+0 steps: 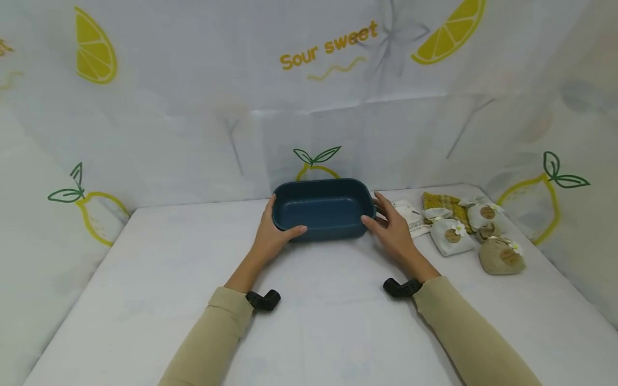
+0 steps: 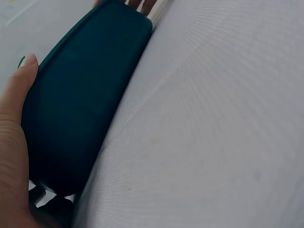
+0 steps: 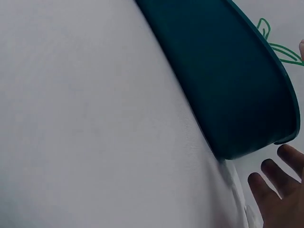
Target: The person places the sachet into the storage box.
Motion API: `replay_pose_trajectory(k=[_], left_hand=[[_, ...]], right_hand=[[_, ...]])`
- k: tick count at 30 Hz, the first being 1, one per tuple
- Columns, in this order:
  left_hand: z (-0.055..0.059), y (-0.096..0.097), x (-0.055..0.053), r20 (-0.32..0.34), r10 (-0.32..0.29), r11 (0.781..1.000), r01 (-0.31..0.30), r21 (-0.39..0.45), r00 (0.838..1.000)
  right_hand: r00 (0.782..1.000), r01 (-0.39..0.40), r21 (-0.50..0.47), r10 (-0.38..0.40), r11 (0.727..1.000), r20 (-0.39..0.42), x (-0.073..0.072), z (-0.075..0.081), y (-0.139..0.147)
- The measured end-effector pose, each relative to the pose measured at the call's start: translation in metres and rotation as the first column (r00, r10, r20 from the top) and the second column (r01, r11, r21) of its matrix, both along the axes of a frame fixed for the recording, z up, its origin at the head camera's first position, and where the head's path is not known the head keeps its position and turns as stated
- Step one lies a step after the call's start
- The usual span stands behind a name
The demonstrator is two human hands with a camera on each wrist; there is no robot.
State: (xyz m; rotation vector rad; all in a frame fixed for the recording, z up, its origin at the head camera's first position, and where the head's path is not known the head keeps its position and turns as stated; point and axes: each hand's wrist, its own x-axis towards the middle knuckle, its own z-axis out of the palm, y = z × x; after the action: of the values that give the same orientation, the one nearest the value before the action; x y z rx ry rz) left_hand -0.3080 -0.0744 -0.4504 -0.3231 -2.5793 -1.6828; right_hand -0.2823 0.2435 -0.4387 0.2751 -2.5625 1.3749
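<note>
A deep teal rectangular baking dish (image 1: 318,234) with rounded corners sits upright on the white-covered table, close to its back edge. Its inside shows nothing but the smooth bottom. My left hand (image 1: 271,236) holds the dish's left end, the thumb along the front rim and the fingers round the side. In the left wrist view, the thumb (image 2: 19,90) lies at the rim and the fingers are dark in shadow. At the other end is my right hand (image 1: 393,230), its fingers (image 3: 280,175) spread and a little apart from the dish wall.
Right of the dish lie several small drawstring sachets: a white one (image 1: 451,238), a tan one (image 1: 501,257) and others. A mustard-yellow cloth pouch (image 1: 441,202) and a white printed packet (image 1: 412,217) lie beside them. A lemon-print curtain (image 1: 193,134) hangs behind the table.
</note>
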Motion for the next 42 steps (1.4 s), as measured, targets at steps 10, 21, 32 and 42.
replay_pose_trajectory(k=[10,21,32,42], left_hand=[[0.001,-0.001,0.002,0.004,0.005,1.000,-0.005,0.007,1.000],[0.002,0.003,0.004,-0.006,0.030,0.999,-0.030,0.017,1.000],[0.001,0.000,0.004,0.001,0.007,1.000,-0.007,0.004,1.000],[0.002,0.002,0.002,0.008,0.002,1.000,-0.002,-0.003,1.000]], right_hand=[[0.981,0.098,0.117,-0.076,0.988,-0.177,0.027,0.015,0.035],[0.902,0.320,0.150,-0.252,0.936,-0.351,0.028,0.011,0.095],[0.916,0.384,0.301,-0.320,0.873,-0.241,0.038,0.000,0.110],[0.895,0.436,0.308,-0.372,0.845,-0.247,0.039,-0.003,0.115]])
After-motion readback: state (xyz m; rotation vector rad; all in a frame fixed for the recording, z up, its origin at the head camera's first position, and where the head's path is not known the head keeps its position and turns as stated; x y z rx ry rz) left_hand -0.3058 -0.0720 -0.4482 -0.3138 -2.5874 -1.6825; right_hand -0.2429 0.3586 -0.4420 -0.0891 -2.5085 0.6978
